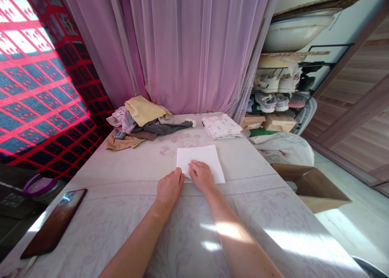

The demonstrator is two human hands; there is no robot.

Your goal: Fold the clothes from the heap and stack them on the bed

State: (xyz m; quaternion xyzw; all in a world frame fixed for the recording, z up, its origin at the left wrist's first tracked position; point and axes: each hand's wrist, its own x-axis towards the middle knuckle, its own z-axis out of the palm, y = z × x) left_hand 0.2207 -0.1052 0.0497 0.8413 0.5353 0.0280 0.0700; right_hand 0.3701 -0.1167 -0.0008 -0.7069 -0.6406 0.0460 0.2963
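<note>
Sheet (209, 154), white and single, lies on the tablecloth (115, 213) in front of the person, between both hands. Left hand (168, 187) is closed at the near left corner; whether the edge is pinched between thumb and fingers cannot be determined. Right hand (201, 176) rests open on top, fingers slightly bent, gripping nothing visible. Caution: a pull by the left hand against uneven pressure from the right may crease or skew the sheet. Sliding pressure may also drag the tablecloth, which shows faint ridges near the hands, and transfer a wrinkle upward. Lifting the right palm early may let the far edge shift. Visible count: hands, two; sheet, one; phone (56, 221), one, at the left table edge; phone cable (31, 264), one; garment pile (142, 112), one, individual pieces not reliably countable; folded patterned cloth stack (221, 128), one, layers uncertain; pale shoes (267, 102) on the rack, four; open carton (319, 203) on the floor, one.
</note>
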